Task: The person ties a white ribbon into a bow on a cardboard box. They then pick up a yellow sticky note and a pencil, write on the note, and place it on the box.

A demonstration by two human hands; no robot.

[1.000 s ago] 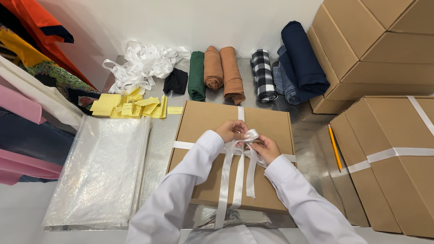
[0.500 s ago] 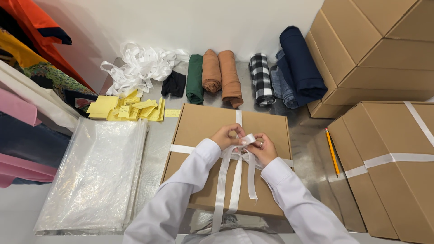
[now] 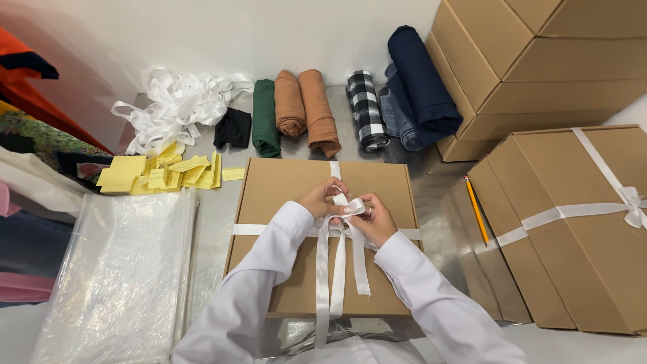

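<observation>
Ribbon: white ribbon (image 3: 340, 269) crosses the flat cardboard box (image 3: 283, 195) lengthwise and crosswise, meeting just above the middle of the frame; two loose tails hang down over the near half of the lid.
Left hand: left hand (image 3: 322, 200) sits at the crossing, to the left of the knot, fingers curled and pinched on a loop of the ribbon.
Right hand: right hand (image 3: 374, 219) lies just right of the knot, thumb and fingers closed on the ribbon, touching the left hand's fingertips.
Box: lies centred on the grey worktop (image 3: 431, 182), lid shut, directly under both hands.
Sleeves: white sleeves (image 3: 256, 296) run from the bottom edge up to the hands.
Upper middle: rolled cloths in a row, a black piece (image 3: 233, 128), a green roll (image 3: 267, 118), two brown rolls (image 3: 306, 104), a checked roll (image 3: 366, 108), a dark blue roll (image 3: 421, 81).
Upper left: heap of loose white ribbon (image 3: 178, 101); yellow paper notes (image 3: 158, 174) just below it.
Lower left: clear plastic bags (image 3: 114, 269) beside the box.
Right: stacked cardboard boxes (image 3: 539, 61) at the upper right; below them a ribbon-tied box (image 3: 573, 256); a pencil (image 3: 476, 210) lies between it and the centre box.
</observation>
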